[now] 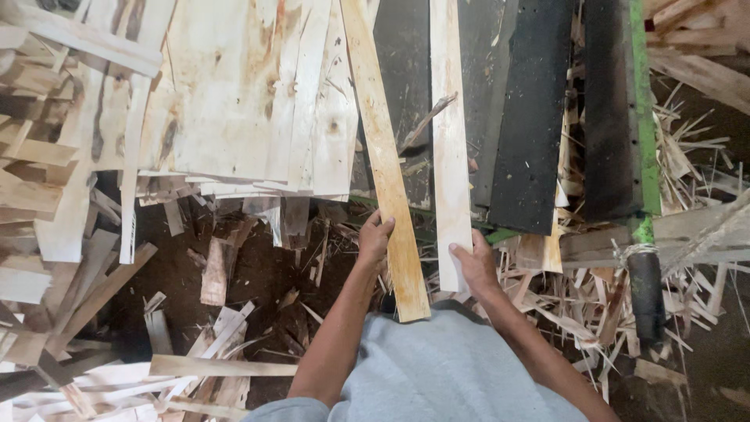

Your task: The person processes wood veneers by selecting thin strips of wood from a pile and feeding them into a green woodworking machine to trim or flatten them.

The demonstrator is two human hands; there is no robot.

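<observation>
Dark earth floor [262,273] shows only in a small patch left of centre; wood offcuts crowd it on every side. At the far left, scrap boards [35,195] lie heaped at all angles, and more loose slats [211,366] lie across the lower left corner. Above the bare patch, a stack of pale veneer sheets [250,94] overhangs, its ragged front edge hanging just over the floor. Right of the stack, a yellowish strip [387,164] runs from the top edge down toward the person's grey shirt [445,367], its lower end squared off just above the cloth. The left hand [374,237] grips this strip at its left edge, fingers curled onto its face. Just beside it lies a paler strip [451,148], nearly parallel, with a narrow gap between the two; the right hand [473,262] holds its lower end, thumb on top. Both strips rest on a dark belt [535,117] made of black panels, bounded on the right by a green rail [644,117]. A dark roller [647,293] sits below the rail's end. Splinters and thin slivers [570,305] pile thickly under the belt's near edge and past the rail, leaving little free room on the right.
</observation>
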